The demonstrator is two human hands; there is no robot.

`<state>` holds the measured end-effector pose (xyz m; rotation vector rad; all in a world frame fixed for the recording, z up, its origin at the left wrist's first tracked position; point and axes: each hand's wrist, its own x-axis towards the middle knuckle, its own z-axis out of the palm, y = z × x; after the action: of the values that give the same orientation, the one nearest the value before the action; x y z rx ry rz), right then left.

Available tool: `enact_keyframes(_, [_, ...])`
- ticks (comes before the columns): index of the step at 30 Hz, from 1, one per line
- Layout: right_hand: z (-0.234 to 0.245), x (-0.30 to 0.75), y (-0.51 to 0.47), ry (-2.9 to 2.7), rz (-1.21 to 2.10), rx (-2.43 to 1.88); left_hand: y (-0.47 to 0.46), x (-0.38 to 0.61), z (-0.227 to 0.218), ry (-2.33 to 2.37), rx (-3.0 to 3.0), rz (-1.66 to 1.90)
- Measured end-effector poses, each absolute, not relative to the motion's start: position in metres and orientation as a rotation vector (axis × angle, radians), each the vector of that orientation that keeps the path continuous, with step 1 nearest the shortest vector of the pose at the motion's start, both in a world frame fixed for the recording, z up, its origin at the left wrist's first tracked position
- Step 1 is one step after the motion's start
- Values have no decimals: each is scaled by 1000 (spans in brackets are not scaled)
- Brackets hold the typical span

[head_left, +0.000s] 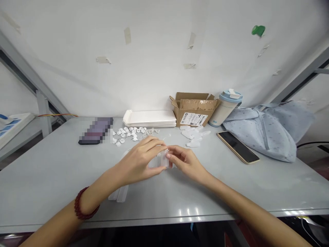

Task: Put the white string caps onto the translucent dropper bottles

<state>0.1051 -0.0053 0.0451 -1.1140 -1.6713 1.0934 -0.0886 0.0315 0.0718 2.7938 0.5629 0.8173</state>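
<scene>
My left hand [144, 156] and my right hand [186, 161] meet over the middle of the table, both closed on a clear plastic piece [165, 159]. The left thumb and fingers grip it from the left, and the right thumb presses its right side. Its exact kind is partly hidden by the fingers. Under my left wrist lie long translucent plastic strips [122, 193], partly covered by the arm. Beyond the left hand sit several small white round parts [125, 132] and a bundle of thin white cords [151, 132]. Translucent flat pieces [194, 135] are heaped beyond the right hand.
Along the wall stand a stack of white flat boxes [151, 118], an open cardboard box [196, 113] and a tumbler [224, 108]. A phone [238, 147] and a light blue cloth bag [264, 132] lie at right. A blurred-out dark object [96, 131] lies at left.
</scene>
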Motion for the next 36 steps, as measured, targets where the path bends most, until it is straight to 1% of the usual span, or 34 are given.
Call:
enact_keyframes(4, [45,100,-16,-1915,927,-1147,14,-110,64,625,2755,841])
enact_keyframes(8, [42,91,-27,-2120,875,-1020,-5,-134,59,709,2722,773])
enact_keyframes(17, [41,82,-36,-2422,858,-882,-28,-170,46,900,2719,353])
enact_keyframes(22, [37,81,-35,-2482,810,-864,-28,-176,48,928,2742,222])
enact_keyframes(29, [35,81,-35,-2469,809,-857,-24,-169,62,885,2691,165])
enact_keyframes(36, [36,81,-34,-2452,824,-854,-22,-166,63,904,2621,153])
